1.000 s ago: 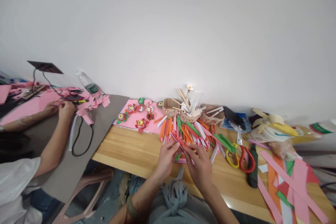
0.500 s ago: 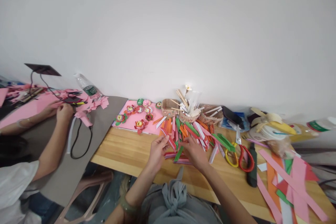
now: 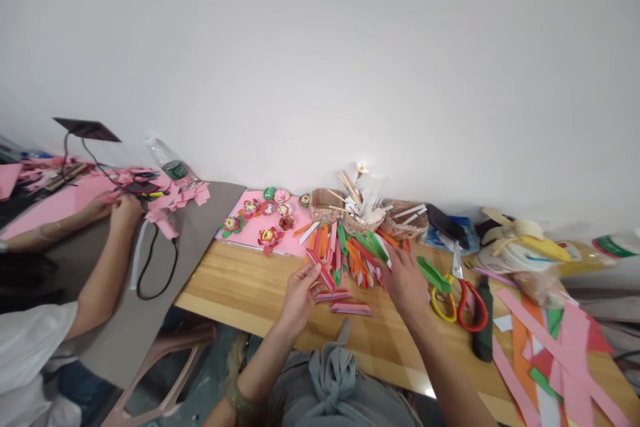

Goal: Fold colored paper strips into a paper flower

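My left hand point(image 3: 300, 293) pinches a folded red and pink paper strip point(image 3: 321, 269) just over the table. My right hand point(image 3: 406, 280) is at the right side of a pile of folded strips in orange, pink, white and green. Its fingers are closed at a green paper strip point(image 3: 378, 245), though the fingertips are partly hidden. Between my hands, near the front, lie a pink strip bundle point(image 3: 351, 308) and another red-pink folded strip point(image 3: 334, 295). Orange strips point(image 3: 358, 261) are part of the pile.
Behind the pile stand small woven baskets point(image 3: 324, 205) with sticks. Paper flowers point(image 3: 268, 235) rest on pink paper to the left. To the right lie scissors point(image 3: 474, 305), a dark bottle point(image 3: 483, 330) and long paper strips point(image 3: 570, 360). A co-worker's hands point(image 3: 125, 213) are at the left table.
My right hand has moved right and slightly away from me, and the green strip has gone from the front spot to the pile's upper right. My left hand stays almost still.
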`<state>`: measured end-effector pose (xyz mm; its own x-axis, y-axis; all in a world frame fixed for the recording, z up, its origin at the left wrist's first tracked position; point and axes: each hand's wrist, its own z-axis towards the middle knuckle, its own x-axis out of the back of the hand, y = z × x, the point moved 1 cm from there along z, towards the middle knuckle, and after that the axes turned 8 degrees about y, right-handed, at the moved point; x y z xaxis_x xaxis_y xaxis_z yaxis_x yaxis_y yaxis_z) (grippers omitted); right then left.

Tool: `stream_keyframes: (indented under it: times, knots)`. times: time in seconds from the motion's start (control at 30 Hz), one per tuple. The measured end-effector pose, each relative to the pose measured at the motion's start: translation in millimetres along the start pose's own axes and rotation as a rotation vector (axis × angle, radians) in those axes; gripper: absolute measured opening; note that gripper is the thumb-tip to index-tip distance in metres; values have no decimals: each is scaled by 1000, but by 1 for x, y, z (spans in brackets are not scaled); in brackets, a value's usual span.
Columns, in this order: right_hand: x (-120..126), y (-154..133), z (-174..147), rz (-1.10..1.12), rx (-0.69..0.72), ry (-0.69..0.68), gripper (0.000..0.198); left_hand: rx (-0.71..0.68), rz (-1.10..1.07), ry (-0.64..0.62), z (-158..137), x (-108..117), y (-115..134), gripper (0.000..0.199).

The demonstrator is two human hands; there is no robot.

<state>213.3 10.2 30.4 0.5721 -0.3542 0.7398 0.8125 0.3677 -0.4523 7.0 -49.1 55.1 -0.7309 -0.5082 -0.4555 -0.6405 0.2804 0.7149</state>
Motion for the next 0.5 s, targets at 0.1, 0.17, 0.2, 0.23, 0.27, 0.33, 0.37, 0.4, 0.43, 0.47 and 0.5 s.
stream_keyframes:
  times: [0.1,0.17,0.2,0.23,0.27,0.33,0.37,0.4,0.43,0.47,0.5]
  knots:
    - [15,-23,6,43,-70,36,38,9,1,-31,-4,-8,-3,25]
    - [21,-50,2,149,-35,-29,29,11,-3,-47,-7,-13,-4,25]
    - [22,-63,-2,205,-11,-60,26,10,-7,-50,-9,-16,-5,24]
    - [24,-75,-6,254,8,-83,25,7,-11,-51,-11,-18,-6,23]
    - [24,-85,-9,294,17,-93,25,4,-15,-50,-12,-20,-7,23]
    - [24,-97,-15,356,10,-89,24,0,-18,-48,-15,-23,-8,22]
    - [24,-99,-18,380,1,-83,24,-1,-18,-50,-17,-24,-9,22]
    - [24,-99,-19,401,-10,-77,23,-2,-18,-53,-19,-25,-9,22]
    - [24,-98,-21,420,-21,-73,23,-5,-17,-56,-21,-26,-9,22]
    - [24,-97,-22,437,-31,-71,23,-9,-15,-60,-23,-28,-9,22]
    - [24,-96,-23,451,-41,-72,23,-14,-11,-64,-24,-29,-8,21]
